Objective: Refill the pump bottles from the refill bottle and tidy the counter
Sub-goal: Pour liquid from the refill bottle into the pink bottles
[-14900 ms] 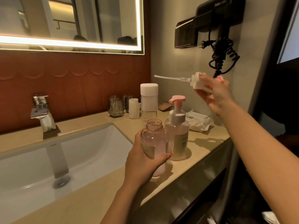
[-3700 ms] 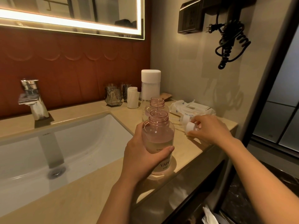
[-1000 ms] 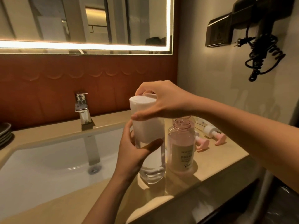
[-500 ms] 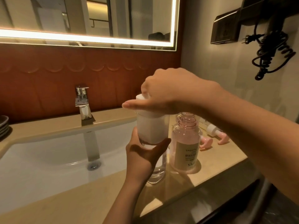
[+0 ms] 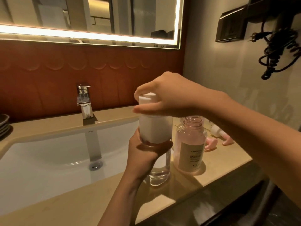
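The clear refill bottle [image 5: 160,172] stands upright on the beige counter [image 5: 218,167] near the front edge. My left hand [image 5: 145,154] wraps around its middle. My right hand [image 5: 164,95] grips its tall white cap [image 5: 153,128] from above. Just to its right stands an uncapped pink pump bottle [image 5: 190,149] with a beige label, partly filled. A second open bottle neck behind it is mostly hidden by my right forearm. Two pink pump heads [image 5: 218,141] lie on the counter behind the bottles.
A white sink basin [image 5: 48,157] with a chrome faucet [image 5: 84,101] fills the left. Stacked dark dishes [image 5: 4,124] sit at the far left edge. A lit mirror [image 5: 91,18] hangs above. A black hairdryer with coiled cord [image 5: 276,46] hangs on the right wall.
Both pump heads were taken off and laid on the counter. I picked up the refill bottle, and over the last second my right hand has shifted its grip on the white cap.
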A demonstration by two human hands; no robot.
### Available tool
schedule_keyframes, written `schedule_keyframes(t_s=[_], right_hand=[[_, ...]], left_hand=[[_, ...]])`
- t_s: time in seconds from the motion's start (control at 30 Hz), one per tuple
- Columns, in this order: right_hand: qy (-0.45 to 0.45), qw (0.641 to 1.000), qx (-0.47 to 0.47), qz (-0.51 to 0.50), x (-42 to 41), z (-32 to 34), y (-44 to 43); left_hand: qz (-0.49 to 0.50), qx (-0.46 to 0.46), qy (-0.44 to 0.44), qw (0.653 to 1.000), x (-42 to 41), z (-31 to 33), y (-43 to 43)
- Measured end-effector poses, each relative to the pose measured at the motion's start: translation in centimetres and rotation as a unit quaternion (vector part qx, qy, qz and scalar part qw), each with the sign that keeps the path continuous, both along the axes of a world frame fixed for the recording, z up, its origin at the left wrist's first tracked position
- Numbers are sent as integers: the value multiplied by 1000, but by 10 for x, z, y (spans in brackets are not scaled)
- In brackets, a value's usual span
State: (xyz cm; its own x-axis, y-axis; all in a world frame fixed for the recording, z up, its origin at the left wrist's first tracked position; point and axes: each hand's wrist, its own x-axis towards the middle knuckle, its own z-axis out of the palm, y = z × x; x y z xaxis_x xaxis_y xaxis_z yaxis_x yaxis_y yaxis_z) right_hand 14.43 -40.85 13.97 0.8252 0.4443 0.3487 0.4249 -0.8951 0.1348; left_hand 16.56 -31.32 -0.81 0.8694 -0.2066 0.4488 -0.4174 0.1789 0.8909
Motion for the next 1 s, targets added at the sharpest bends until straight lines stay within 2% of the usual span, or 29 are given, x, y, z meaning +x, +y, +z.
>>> schedule_keyframes(t_s=[0.1,0.13,0.2,0.27,0.33,0.4,0.47,0.6,0.7,0.83,0.93,1.0], right_hand=[[103,988,108,35,-4,4,-13],[123,985,116,34,-5,5,-14],[133,988,73,-1,-9,10,-9],[83,993,-31,-80,-15,14,6],[-13,978,-131,-164,-17,14,22],[-64,959,-176,-215,-13,14,33],[-73,955,-174,-229,-7,13,36],[-29,977,-108,-181,-3,15,28],[91,986,-88,-113,-7,25,15],[225,974,1,-4,-17,32,-2],[226,974,-3,5,-21,33,-6],[185,982,-31,-18,-24,34,-1]], left_hand=[[12,18,-16,1000,-1,-1,-2],[19,22,-20,999,-1,-2,-3],[28,17,-19,999,-2,-2,-4],[35,13,-12,999,-2,-3,-4],[43,18,-10,999,-3,-2,-4],[47,24,-19,998,-4,-1,-4],[47,26,-19,998,-4,-2,-3],[41,20,3,999,-3,-3,-2],[34,17,-6,999,-3,-2,-2],[35,17,-2,999,-1,-5,-3],[35,7,8,999,-1,-6,-4],[32,5,7,999,-1,-5,-4]])
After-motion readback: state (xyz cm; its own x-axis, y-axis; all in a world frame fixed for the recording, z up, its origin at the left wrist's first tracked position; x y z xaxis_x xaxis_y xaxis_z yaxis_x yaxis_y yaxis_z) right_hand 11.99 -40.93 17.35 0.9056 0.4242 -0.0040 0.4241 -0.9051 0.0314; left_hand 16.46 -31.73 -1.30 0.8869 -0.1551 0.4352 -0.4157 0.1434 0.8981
